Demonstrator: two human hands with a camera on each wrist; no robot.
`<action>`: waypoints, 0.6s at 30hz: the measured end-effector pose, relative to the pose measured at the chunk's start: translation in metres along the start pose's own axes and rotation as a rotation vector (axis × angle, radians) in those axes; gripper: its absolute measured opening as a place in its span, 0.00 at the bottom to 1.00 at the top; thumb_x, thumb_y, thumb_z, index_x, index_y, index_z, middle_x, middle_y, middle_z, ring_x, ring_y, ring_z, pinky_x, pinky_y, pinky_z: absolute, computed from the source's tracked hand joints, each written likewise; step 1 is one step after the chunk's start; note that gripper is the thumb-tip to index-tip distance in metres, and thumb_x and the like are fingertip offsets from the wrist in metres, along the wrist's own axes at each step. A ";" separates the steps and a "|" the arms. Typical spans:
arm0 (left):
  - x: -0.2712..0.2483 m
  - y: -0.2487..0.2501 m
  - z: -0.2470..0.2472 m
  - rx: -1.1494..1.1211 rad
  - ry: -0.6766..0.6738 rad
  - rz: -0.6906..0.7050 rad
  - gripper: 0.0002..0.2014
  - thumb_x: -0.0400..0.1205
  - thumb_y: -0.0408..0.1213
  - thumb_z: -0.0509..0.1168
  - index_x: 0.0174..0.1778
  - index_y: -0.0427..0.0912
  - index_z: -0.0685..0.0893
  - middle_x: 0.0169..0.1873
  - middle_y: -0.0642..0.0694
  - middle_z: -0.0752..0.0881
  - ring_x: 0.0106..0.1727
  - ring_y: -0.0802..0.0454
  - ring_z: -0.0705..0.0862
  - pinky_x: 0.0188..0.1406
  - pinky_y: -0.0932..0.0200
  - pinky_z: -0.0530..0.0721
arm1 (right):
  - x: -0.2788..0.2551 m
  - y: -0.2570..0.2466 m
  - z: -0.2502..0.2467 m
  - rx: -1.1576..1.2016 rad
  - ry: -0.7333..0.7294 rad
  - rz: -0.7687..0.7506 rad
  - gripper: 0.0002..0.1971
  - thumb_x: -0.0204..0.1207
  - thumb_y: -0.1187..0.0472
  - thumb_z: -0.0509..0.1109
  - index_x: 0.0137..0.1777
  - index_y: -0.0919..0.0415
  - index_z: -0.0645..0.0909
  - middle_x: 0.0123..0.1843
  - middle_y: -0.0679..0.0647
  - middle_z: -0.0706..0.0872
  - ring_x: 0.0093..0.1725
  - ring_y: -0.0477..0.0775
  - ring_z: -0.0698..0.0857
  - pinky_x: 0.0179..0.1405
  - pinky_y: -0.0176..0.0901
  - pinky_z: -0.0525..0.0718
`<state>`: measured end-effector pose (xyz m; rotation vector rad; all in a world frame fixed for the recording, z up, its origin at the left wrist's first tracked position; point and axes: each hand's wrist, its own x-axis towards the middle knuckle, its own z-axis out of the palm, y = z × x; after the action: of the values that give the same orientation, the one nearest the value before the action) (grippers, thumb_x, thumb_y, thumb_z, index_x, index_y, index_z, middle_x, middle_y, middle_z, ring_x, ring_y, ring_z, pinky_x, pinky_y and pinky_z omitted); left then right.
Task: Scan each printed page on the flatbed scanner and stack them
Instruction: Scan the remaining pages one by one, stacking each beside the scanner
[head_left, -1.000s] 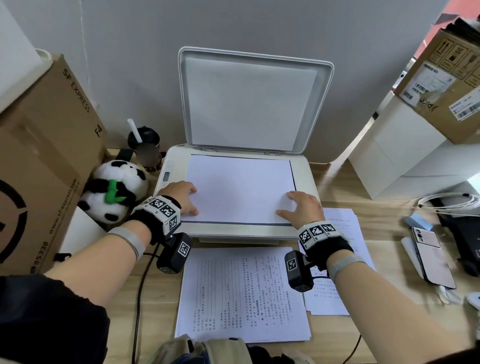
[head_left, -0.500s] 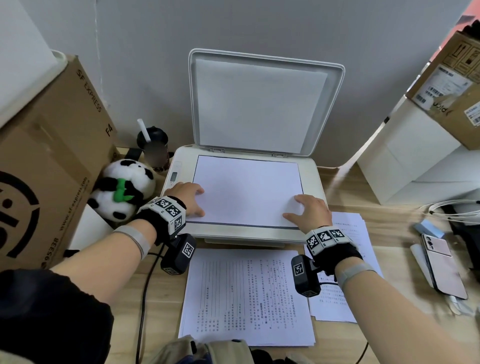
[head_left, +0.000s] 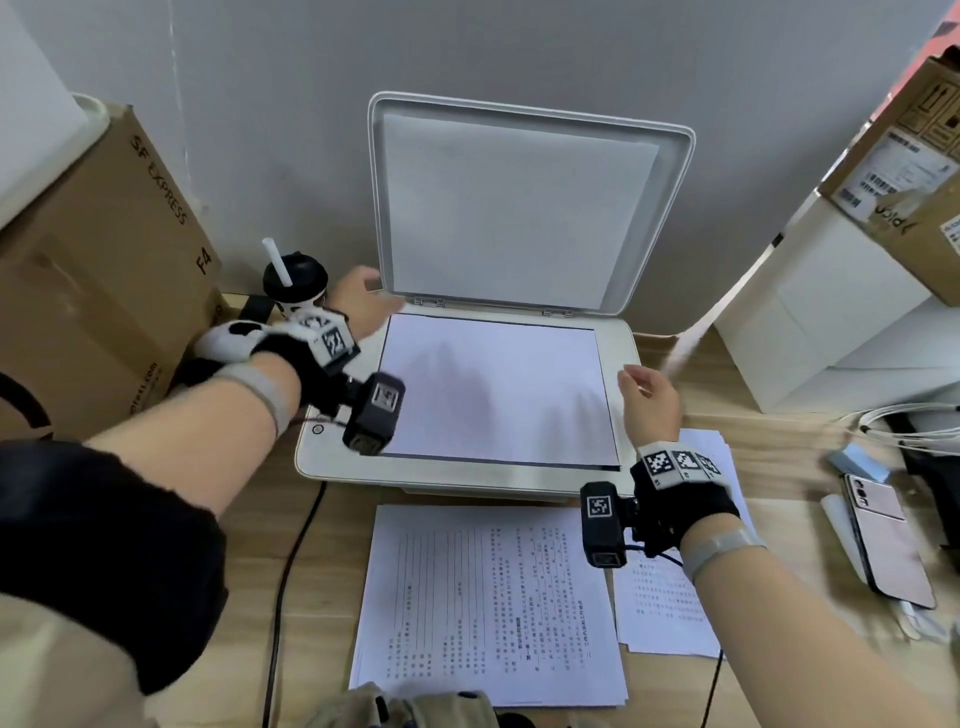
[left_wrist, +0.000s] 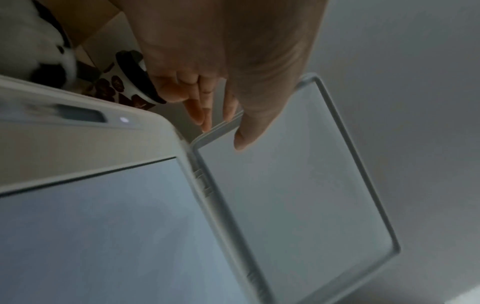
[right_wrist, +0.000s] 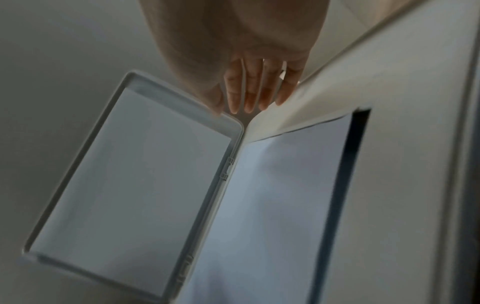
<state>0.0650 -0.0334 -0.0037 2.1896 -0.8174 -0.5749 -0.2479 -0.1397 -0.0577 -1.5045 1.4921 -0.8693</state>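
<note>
Moved: both hands have lifted off the page (head_left: 496, 389), which lies blank side up on the scanner (head_left: 332, 457) glass.
Left hand (head_left: 358, 301): released, at lid (head_left: 519, 208) edge.
Left wrist view only: fingers (left_wrist: 197, 109) behind rim, thumb in front.
Right hand (head_left: 649, 400): relaxed, holding nothing.
Head view only: printed stack (head_left: 488, 608) on desk.

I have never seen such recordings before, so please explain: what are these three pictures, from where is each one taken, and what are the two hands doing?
No robot here: a person works with bare hands and wears three cameras. The head view looks down at a wooden desk. The other two views come from cameras strapped on the wrists and look along the fingers.

On the desk stands a flatbed scanner with its lid raised. A sheet lies blank side up on the glass. In front lies a printed page, with more pages to its right.

The left hand reaches toward the lid's left edge, fingers close beside it. The right hand hovers open beside the scanner. Neither holds anything.
</note>
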 end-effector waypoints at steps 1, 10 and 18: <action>0.012 0.010 -0.005 -0.063 -0.003 -0.032 0.30 0.80 0.39 0.68 0.77 0.39 0.66 0.62 0.39 0.80 0.57 0.41 0.82 0.53 0.53 0.80 | 0.004 0.000 -0.001 0.069 0.004 0.055 0.14 0.81 0.61 0.64 0.63 0.65 0.80 0.54 0.53 0.84 0.55 0.49 0.79 0.60 0.43 0.76; 0.060 0.067 -0.021 -0.624 -0.084 -0.209 0.14 0.83 0.24 0.53 0.59 0.47 0.69 0.31 0.40 0.73 0.21 0.52 0.75 0.20 0.63 0.74 | 0.014 -0.006 -0.013 0.462 0.005 0.335 0.05 0.82 0.64 0.63 0.53 0.61 0.80 0.42 0.49 0.82 0.39 0.48 0.81 0.39 0.37 0.78; 0.031 0.034 -0.031 -0.871 0.048 -0.113 0.09 0.83 0.32 0.54 0.48 0.49 0.77 0.31 0.51 0.87 0.18 0.60 0.79 0.18 0.68 0.63 | 0.011 -0.013 -0.021 0.572 0.087 0.329 0.09 0.81 0.64 0.62 0.41 0.56 0.80 0.37 0.50 0.86 0.35 0.48 0.82 0.34 0.35 0.77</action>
<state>0.0926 -0.0587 0.0375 1.4366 -0.3107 -0.7533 -0.2605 -0.1533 -0.0385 -0.7899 1.3462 -1.0530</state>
